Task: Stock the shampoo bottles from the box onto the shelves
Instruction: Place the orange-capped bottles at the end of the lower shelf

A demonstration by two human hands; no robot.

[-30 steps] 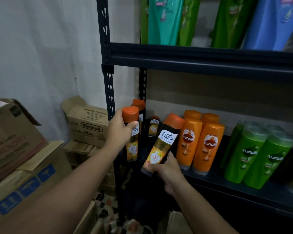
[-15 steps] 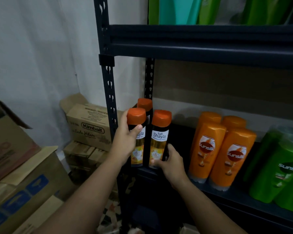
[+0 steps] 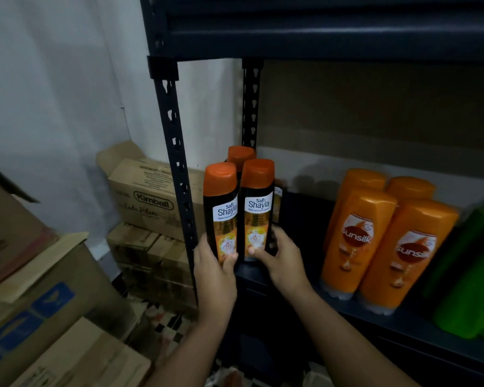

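Two black Safi Shayla shampoo bottles with orange caps stand upright side by side at the left end of the dark metal shelf (image 3: 419, 325). My left hand (image 3: 214, 270) grips the lower part of the left Shayla bottle (image 3: 221, 208). My right hand (image 3: 281, 258) grips the base of the right Shayla bottle (image 3: 257, 205). A third orange-capped bottle (image 3: 239, 155) stands behind them, mostly hidden. A further bottle (image 3: 277, 205) shows as a sliver at the right one's back.
Orange Sunsilk bottles (image 3: 358, 241) stand in the shelf's middle and green bottles (image 3: 470, 275) at its right. The shelf's front post (image 3: 176, 169) rises just left of my left hand. Cardboard boxes (image 3: 148, 196) are stacked on the floor to the left, against a white wall.
My left hand slid from the left bottle's cap down to its lower body. Both bottles now stand upright close together, and the view has moved closer and lower.
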